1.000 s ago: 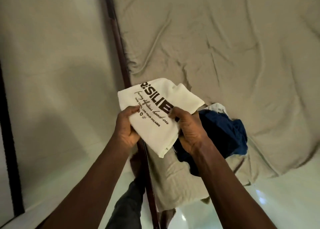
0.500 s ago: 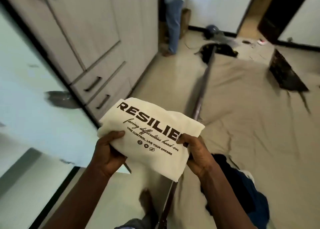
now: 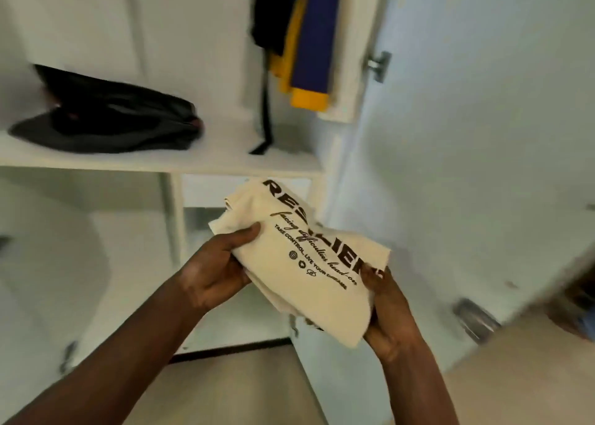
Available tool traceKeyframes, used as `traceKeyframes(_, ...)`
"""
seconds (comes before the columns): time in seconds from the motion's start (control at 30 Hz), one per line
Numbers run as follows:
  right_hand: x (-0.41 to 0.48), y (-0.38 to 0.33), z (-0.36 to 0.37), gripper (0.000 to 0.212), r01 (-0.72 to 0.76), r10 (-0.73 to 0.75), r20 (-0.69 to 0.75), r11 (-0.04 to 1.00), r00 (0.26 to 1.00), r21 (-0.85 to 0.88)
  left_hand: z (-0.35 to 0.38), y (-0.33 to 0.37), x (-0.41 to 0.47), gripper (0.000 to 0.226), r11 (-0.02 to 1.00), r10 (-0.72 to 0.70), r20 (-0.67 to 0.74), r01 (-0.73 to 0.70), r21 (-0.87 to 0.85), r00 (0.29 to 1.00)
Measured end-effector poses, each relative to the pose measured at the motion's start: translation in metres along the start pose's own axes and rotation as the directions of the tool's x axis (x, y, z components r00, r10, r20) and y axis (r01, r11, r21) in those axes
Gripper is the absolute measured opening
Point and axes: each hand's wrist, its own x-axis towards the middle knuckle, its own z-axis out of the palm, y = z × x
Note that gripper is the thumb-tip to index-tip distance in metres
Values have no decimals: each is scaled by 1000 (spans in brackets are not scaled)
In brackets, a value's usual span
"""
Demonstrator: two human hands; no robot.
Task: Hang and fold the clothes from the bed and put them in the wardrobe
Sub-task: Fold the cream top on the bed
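While the head view faced the open wardrobe point(image 3: 175, 228), a folded cream T-shirt point(image 3: 309, 257) with dark lettering was held in front of it, just right of centre and below the white shelf point(image 3: 225, 159). The left hand point(image 3: 215, 270) gripped the shirt's edge at 9 o'clock, with the thumb on top of the cloth and the fingers curled beneath. The right hand point(image 3: 389, 312) gripped the corner at 4 o'clock, thumb pressed on the print. Only the two hands were seen carrying the shirt.

At 10 o'clock from the shirt, a folded dark garment point(image 3: 109, 115) lay on the shelf. At 12 o'clock, a blue and yellow garment point(image 3: 309, 38) hung beside a black one, and a black strap point(image 3: 266, 115) reached down to the shelf. The wardrobe door point(image 3: 483, 135) stood open at 2 o'clock, with a metal handle point(image 3: 378, 65) near its edge. Motion blur softened the finer details.
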Motion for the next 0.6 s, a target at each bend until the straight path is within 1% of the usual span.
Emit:
traceKeyframes(0.03,24,5,24,42,-1,3,34,999,999,-41,-19,21,2,39,999,31,-33,-31,-12,999)
traceKeyframes(0.1,79,21,77,50,3,-1,24,996,1000,-84,-60,65,9,35,994,93,-91,-98,-51,991)
traceKeyframes(0.13,100,28,103,58,6,-6,5,997,1000,-82,-76,83,13,35,990,114,-122,-123,-68,986)
traceKeyframes(0.17,124,37,133,65,2,0,20,998,1000,-67,-96,105,18,36,984,142,-146,-156,-87,979)
traceKeyframes(0.23,165,56,181,69,-28,29,66,999,997,-18,-133,142,28,41,968,203,-200,-227,-106,958)
traceKeyframes(0.33,213,80,238,62,-65,60,105,997,993,41,-172,191,42,40,936,288,-258,-328,-128,922)
traceKeyframes(0.4,235,88,273,61,-189,167,180,975,969,114,-191,220,53,36,910,336,-285,-388,-147,898)
traceKeyframes(0.43,244,89,289,54,-250,214,240,959,947,132,-197,234,59,34,896,361,-291,-416,-155,886)
traceKeyframes(0.5,260,89,317,37,-311,244,338,936,909,162,-209,257,74,33,873,401,-307,-461,-156,863)
traceKeyframes(0.53,269,90,326,33,-325,248,353,928,902,180,-215,267,82,32,864,415,-316,-478,-157,853)
traceKeyframes(0.6,294,93,344,33,-339,263,352,924,898,174,-223,286,103,29,854,428,-334,-497,-155,840)
